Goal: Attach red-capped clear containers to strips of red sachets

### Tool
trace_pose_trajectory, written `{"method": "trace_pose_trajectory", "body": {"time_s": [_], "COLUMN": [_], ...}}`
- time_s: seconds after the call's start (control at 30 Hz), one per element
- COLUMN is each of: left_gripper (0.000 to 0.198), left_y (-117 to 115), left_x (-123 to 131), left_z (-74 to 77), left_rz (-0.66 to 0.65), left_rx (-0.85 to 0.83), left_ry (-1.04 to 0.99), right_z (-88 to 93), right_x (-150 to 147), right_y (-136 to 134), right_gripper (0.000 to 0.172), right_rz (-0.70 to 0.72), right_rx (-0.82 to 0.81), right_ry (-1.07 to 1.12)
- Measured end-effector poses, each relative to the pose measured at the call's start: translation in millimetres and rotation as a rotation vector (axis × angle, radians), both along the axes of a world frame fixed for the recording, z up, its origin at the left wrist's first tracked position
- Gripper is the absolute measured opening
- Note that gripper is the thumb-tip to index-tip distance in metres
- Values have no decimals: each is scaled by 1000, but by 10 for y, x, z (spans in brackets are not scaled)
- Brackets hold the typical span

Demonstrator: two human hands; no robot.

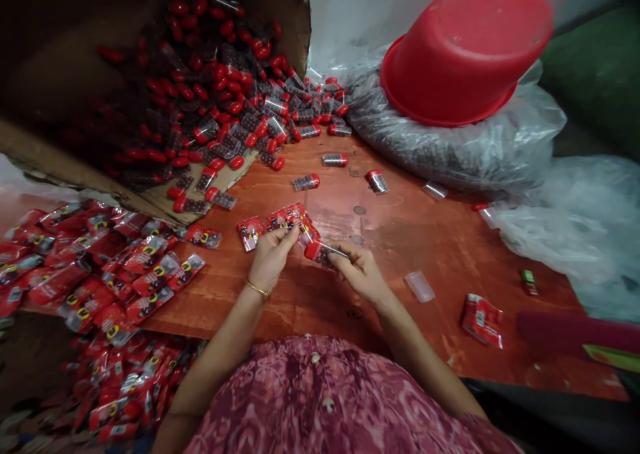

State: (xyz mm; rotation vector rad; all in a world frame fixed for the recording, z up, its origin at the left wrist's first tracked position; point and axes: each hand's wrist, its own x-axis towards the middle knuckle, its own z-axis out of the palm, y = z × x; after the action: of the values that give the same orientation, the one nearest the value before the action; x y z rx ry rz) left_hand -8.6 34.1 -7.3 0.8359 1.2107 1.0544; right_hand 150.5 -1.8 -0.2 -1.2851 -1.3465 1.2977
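Note:
My left hand [274, 254] pinches the edge of a small red printed packet [306, 231] near the middle of the table. Just to its right, my right hand [357, 267] holds a clear container with a red cap [320, 253] and dark contents, its capped end pointing left at the packet. Under and behind my left hand lie more flat red packets [250, 233]. Loose red-capped containers [306, 182] rest on the table beyond my hands. Whether the container touches the packet is hard to tell.
A cardboard box [30, 147] spills many red-capped containers at the back left. Filled red packets [150, 267] are heaped left. A red tub [460, 54] sits upturned on a plastic bag [450, 147]. An uncapped clear container [420, 287] and red packets [483, 319] lie right.

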Motion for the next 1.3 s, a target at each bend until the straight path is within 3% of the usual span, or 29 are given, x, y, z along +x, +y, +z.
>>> {"method": "trace_pose_trajectory", "body": {"time_s": [0.17,0.3,0.43,0.63,0.8,0.97,1.1,1.2,1.3], "left_gripper": [30,27,31,29,29,29,32,32,30], "left_y": [-19,-52,-94,-98,-87,-141,-176,-168,-131], "left_x": [-8,83,184,165,189,296,312,292,274], "left_z": [-3,15,-2,23,35,-58,-86,-62,-35], "left_rz": [5,43,122,32,145,137,95,76,92], "left_rx": [69,93,44,128,132,75,49,62,107], "left_ry": [59,-44,-136,-114,41,-96,-132,-98,-177], "right_z": [-42,-120,-193,-256,-278,-326,-291,-213,-177], "right_x": [-26,-88,-138,-169,-219,-271,-244,-229,-277], "right_y": [-5,-32,-44,-45,-58,-72,-29,9,5], "right_gripper": [22,26,32,31,36,36,33,33,36], "right_rz": [-38,-74,-195,-133,-151,-214,-135,-81,-107], "right_rx": [4,61,75,102,25,-29,-112,-149,-69], "right_ry": [37,53,81,86,177,325,439,417,301]}}
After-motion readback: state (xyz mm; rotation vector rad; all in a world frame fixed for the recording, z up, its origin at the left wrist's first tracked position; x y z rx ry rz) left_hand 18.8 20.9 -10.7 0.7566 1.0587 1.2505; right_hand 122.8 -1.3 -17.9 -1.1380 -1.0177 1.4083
